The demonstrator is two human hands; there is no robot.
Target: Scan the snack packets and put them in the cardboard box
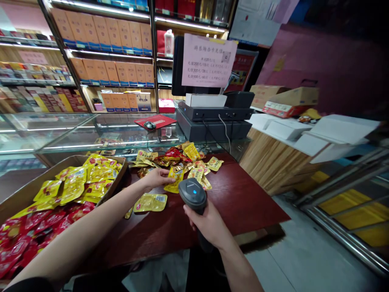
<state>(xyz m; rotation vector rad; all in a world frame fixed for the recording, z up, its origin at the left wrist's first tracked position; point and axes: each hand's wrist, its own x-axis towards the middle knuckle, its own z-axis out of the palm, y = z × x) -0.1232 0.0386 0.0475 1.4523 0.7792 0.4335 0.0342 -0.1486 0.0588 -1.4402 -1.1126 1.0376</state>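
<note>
My right hand (pixel 209 222) is wrapped round the handle of a dark grey barcode scanner (pixel 192 191), which has a blue light on top. At the near side of a pile of snack packets (pixel 176 155), my left hand (pixel 156 178) pinches the edge of a yellow snack packet (pixel 174 179). Just right of that packet, more packets lie partly behind the scanner head. A single yellow packet (pixel 150 202) with a barcode showing lies on the dark red table (pixel 243 194), below my left hand.
On the left stands an open cardboard box (pixel 120 178) of yellow and red packets. Behind the table are a glass counter (pixel 75 134), a mouse (pixel 149 125) and a monitor (pixel 178 65) above a black cash drawer (pixel 212 129). Cartons (pixel 291 101) sit on a wooden cabinet at right.
</note>
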